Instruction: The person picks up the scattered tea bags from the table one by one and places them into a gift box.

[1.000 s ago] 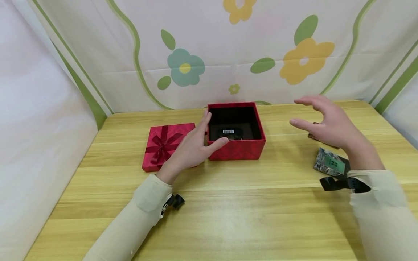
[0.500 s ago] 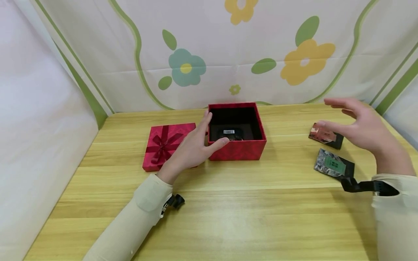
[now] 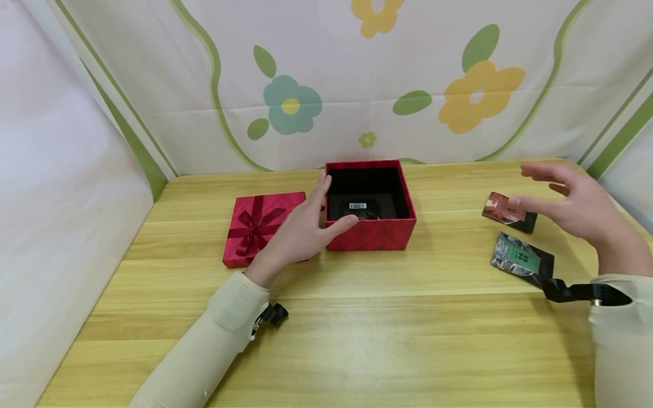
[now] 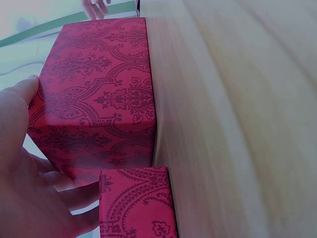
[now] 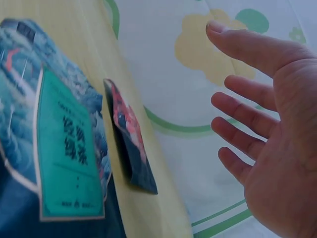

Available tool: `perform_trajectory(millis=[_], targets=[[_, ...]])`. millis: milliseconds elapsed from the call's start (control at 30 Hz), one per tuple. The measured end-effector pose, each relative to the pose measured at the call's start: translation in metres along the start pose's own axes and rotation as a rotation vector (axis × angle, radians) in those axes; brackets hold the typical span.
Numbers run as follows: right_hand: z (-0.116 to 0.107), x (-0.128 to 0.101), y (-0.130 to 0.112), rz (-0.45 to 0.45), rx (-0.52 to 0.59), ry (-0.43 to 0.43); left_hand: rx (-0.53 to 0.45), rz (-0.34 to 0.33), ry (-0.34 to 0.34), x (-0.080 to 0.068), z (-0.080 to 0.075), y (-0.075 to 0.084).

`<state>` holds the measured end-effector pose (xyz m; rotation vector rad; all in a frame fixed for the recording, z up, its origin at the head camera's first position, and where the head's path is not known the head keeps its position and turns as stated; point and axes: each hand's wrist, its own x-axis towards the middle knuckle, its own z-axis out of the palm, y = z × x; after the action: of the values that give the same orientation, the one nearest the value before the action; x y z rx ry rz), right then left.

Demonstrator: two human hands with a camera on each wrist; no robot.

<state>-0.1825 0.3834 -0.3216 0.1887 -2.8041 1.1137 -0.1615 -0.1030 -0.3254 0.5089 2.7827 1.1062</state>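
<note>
We have our left hand (image 3: 301, 226) around the near left corner of the red box (image 3: 372, 235), thumb straight over the near rim, fingers along the left wall in a wide spread; how firmly they press, we cannot quite tell. The box stands open by the desk's (image 3: 377, 328) far edge, a dark item (image 3: 364, 212) inside, the ribboned lid (image 3: 257, 229) to its left. We hold our right hand (image 3: 573, 207) raised toward the desk's far right corner, thumb and fingers wide apart, near the red-labelled packet (image 3: 502, 211) and green-labelled packet (image 3: 522, 256).
</note>
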Motion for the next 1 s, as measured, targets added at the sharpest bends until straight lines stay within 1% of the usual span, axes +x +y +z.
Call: perform_trajectory(millis=[67,200,333,500,633,733,1000], targets=[[0.001,0.000,0.005,0.012,-0.006,-0.032,0.002,-0.002,0.000,0.000,0.000,0.000],[0.003,0.001,0.012,0.073,-0.052,-0.118,0.005,-0.003,0.001,-0.001,-0.001,0.000],[0.003,0.003,0.016,0.115,-0.089,-0.193,0.003,0.005,0.003,0.000,0.000,0.001],[0.002,0.003,0.021,0.154,-0.092,-0.263,0.004,0.004,0.002,0.001,0.000,0.000],[0.001,0.002,0.026,0.158,-0.115,-0.301,0.006,0.002,0.001,0.001,0.001,0.000],[0.001,0.002,0.029,0.160,-0.138,-0.314,0.003,0.004,0.001,0.000,0.001,0.000],[0.003,0.002,0.036,0.174,-0.156,-0.344,-0.001,0.010,0.001,0.000,0.001,-0.001]])
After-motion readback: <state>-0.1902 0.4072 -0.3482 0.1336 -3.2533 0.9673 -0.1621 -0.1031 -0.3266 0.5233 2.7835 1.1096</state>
